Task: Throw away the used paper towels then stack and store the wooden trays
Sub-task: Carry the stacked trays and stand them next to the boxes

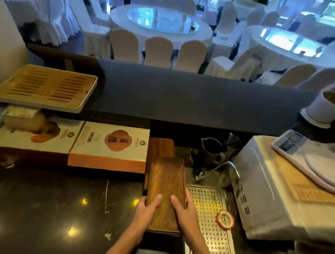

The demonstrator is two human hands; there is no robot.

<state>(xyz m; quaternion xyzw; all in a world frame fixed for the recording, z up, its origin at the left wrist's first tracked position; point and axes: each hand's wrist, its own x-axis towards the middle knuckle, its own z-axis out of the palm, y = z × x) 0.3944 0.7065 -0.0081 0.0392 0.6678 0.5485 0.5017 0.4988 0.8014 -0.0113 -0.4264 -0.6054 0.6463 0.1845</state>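
A stack of dark wooden trays lies lengthwise on the black counter, its near end over a gap in the counter. My left hand grips the stack's near left edge, thumb on top. My right hand grips the near right edge the same way. Behind the stack another dark wooden piece lies flat. No paper towels are in view.
Two boxed tea sets sit left of the trays, with a slatted bamboo tea tray raised behind them. A perforated metal drain tray with a tape roll lies to the right, beside a white appliance carrying a scale. A raised dark ledge runs behind.
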